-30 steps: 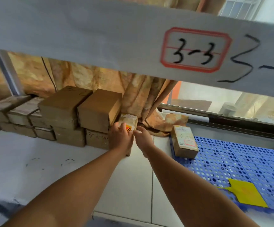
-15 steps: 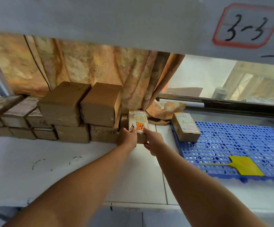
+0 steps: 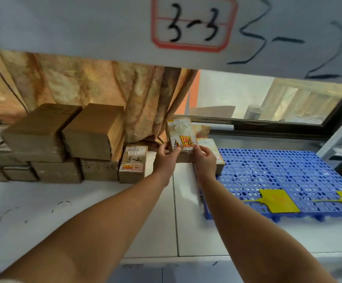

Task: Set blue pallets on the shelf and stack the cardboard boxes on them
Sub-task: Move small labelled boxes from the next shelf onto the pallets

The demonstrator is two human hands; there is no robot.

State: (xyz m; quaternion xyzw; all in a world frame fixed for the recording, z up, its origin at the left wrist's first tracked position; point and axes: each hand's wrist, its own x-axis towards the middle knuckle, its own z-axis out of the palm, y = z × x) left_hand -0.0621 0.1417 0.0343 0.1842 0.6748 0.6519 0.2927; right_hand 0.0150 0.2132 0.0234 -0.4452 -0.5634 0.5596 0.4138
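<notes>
Head view is showing a small labelled box (image 3: 180,137) being held up off the shelf (image 3: 68,213), in the gap between the stack of boxes (image 3: 63,144) and the blue pallets (image 3: 301,176). Both hands are gripping it: the left hand (image 3: 167,158) is pinching its lower left corner, the right hand (image 3: 205,160) is clasping its lower right edge. Holding it low at both sides is keeping the label facing the person, probably so the marking can be read before the box is being carried over to a pallet.

Two pallets seem to be lying side by side on the right of the shelf, each bearing a yellow tag (image 3: 276,201), so two tags. One box (image 3: 209,148) is sitting at the near pallet's back left corner, partly hidden behind the right hand. Another small one marked 3-2 (image 3: 134,162) is standing at the stack's right end. The stack is counting at least eight brown boxes in two layers; its left end is running out of frame, so I cannot be sure. A curtain (image 3: 104,86) is hanging behind.
</notes>
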